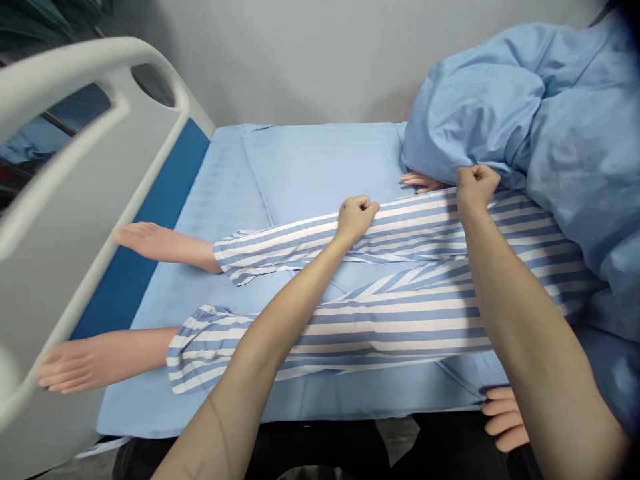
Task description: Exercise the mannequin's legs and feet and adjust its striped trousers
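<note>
On the bed lie a manikin's two legs in blue-and-white striped trousers [385,327], with bare feet [85,360] towards the footboard. My left hand [357,217] is closed on the trouser fabric at the far leg, around the knee. Higher up the same leg, my right hand [477,187] is closed at the upper edge of the trousers, right against the border of the blue quilt [475,113]. Its fingertips are hidden, but the fabric runs straight between both fists. The quilt is bunched over the manikin's upper body.
A pale footboard [115,167] with a blue panel stands at the left. Light blue sheet [320,160] covers the mattress, with a grey wall [300,60] behind. One manikin hand [423,181] shows under the quilt; another manikin hand [505,417] hangs at the near edge.
</note>
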A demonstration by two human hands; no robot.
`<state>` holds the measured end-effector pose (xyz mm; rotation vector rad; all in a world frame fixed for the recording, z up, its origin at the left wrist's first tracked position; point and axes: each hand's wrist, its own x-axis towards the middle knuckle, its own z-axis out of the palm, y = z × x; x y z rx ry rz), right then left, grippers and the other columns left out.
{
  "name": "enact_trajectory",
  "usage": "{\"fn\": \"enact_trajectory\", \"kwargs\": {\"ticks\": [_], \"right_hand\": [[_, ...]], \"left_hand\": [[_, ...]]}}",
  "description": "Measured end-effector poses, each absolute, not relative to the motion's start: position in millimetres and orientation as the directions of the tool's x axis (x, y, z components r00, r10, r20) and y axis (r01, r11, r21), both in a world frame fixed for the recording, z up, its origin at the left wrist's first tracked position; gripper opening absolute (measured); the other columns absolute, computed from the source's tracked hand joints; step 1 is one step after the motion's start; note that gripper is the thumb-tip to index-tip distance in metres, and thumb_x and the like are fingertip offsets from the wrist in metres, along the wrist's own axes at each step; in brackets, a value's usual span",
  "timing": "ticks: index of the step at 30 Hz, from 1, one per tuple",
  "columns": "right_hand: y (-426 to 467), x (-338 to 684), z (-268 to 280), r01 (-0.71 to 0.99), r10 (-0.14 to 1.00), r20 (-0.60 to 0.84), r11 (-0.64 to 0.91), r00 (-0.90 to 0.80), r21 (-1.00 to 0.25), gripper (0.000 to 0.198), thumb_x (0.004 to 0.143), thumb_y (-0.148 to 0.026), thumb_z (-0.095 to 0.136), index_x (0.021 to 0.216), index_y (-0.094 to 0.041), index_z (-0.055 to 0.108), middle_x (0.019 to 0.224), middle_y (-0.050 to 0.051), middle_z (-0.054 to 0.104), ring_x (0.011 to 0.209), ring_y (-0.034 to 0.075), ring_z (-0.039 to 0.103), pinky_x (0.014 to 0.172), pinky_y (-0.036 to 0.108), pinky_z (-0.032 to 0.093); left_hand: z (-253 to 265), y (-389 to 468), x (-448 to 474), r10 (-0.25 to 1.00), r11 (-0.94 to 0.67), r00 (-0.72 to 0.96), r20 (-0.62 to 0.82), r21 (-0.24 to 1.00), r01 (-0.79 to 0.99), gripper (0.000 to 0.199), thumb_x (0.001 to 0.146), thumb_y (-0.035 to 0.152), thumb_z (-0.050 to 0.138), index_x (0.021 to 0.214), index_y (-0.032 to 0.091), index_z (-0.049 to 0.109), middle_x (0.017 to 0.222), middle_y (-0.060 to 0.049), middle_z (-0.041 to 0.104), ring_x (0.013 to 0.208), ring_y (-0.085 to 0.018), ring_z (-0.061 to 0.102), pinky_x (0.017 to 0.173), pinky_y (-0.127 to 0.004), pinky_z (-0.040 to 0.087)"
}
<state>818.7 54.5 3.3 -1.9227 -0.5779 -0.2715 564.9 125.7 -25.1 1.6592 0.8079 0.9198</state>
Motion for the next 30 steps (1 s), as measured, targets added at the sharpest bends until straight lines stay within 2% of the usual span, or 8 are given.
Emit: {"fn": "enact_trajectory", "kwargs": {"ticks": [3,9,11,14,18,24,27,30], "right_hand": [[52.1,804.3,4.6,0.422,0.279,0.347,-0.285,0.895,-0.860,0.046,0.074,0.003,0.060,0.046,-0.023,0.034,0.050,-0.008,0.031,0.051,0.006,0.030,0.058,0.032,0.032],[43.3,739.8,1.7,0.418,0.117,0.407,-0.090,0.906,-0.904,0.046,0.078,0.003,0.048,0.048,-0.025,0.028,0.052,-0.005,0.031,0.053,0.010,0.035,0.060,0.032,0.035],[46.2,709.6,-8.3,0.419,0.217,0.402,-0.032,0.889,-0.908,0.042,0.078,0.000,0.050,0.050,-0.024,0.031,0.051,-0.005,0.033,0.053,0.010,0.037,0.060,0.030,0.036],[64.3,657.3,-15.8,0.362,0.465,0.324,0.008,0.824,-0.932,0.034,0.077,-0.012,0.058,0.054,-0.022,0.036,0.052,-0.007,0.033,0.052,0.009,0.035,0.055,0.027,0.034],[112.8,567.0,0.6,0.297,0.691,0.285,0.106,0.664,-0.949,0.034,0.081,-0.029,0.059,0.058,-0.022,0.034,0.054,-0.006,0.033,0.052,0.009,0.033,0.052,0.024,0.031],[178.5,441.9,4.7,0.299,0.847,0.290,0.164,0.446,-0.940,0.036,0.084,-0.032,0.057,0.061,-0.021,0.031,0.060,-0.004,0.030,0.060,0.009,0.034,0.057,0.022,0.033],[187.7,421.0,-16.5,0.272,0.849,0.206,0.076,0.487,-0.959,0.039,0.086,-0.034,0.055,0.060,-0.021,0.028,0.058,-0.004,0.027,0.058,0.010,0.032,0.056,0.024,0.033],[190.3,424.1,-30.9,0.250,0.843,0.171,0.046,0.510,-0.967,0.042,0.090,-0.041,0.051,0.060,-0.022,0.027,0.057,-0.004,0.025,0.056,0.010,0.031,0.055,0.025,0.032]], "left_hand": [[-21.8,122.4,550.2,0.843,-0.240,0.504,0.189,0.970,0.039,0.040,0.076,0.016,0.059,0.050,0.019,0.029,0.050,0.004,0.026,0.051,-0.009,0.030,0.053,-0.025,0.026],[-4.8,125.4,492.5,0.825,-0.318,0.504,0.257,0.947,0.037,0.039,0.074,0.016,0.059,0.047,0.018,0.032,0.047,0.005,0.029,0.049,-0.007,0.030,0.052,-0.024,0.027],[4.7,141.3,468.4,0.845,-0.326,0.454,0.283,0.945,0.019,0.038,0.073,0.015,0.061,0.045,0.018,0.035,0.046,0.005,0.031,0.048,-0.007,0.032,0.052,-0.023,0.028],[11.7,172.6,429.5,0.911,-0.278,0.305,0.278,0.960,-0.043,0.039,0.073,0.014,0.061,0.044,0.018,0.036,0.042,0.006,0.034,0.045,-0.007,0.035,0.051,-0.022,0.030],[-7.4,198.8,385.3,0.994,-0.091,0.044,0.096,0.990,-0.106,0.040,0.074,0.012,0.057,0.042,0.019,0.034,0.038,0.005,0.035,0.041,-0.007,0.035,0.048,-0.022,0.030],[-29.6,207.0,364.4,0.998,-0.021,-0.058,0.009,0.977,-0.213,0.040,0.077,0.013,0.059,0.047,0.018,0.033,0.041,0.006,0.034,0.043,-0.006,0.035,0.047,-0.021,0.029],[-19.3,217.7,363.8,0.982,0.072,-0.138,-0.126,0.938,-0.340,0.038,0.083,0.024,0.059,0.054,0.019,0.036,0.043,0.007,0.031,0.043,-0.006,0.033,0.046,-0.021,0.028],[-15.8,222.6,363.1,0.988,0.088,-0.086,-0.128,0.926,-0.367,0.037,0.086,0.030,0.060,0.058,0.019,0.039,0.045,0.007,0.032,0.043,-0.006,0.036,0.047,-0.020,0.029]]}}
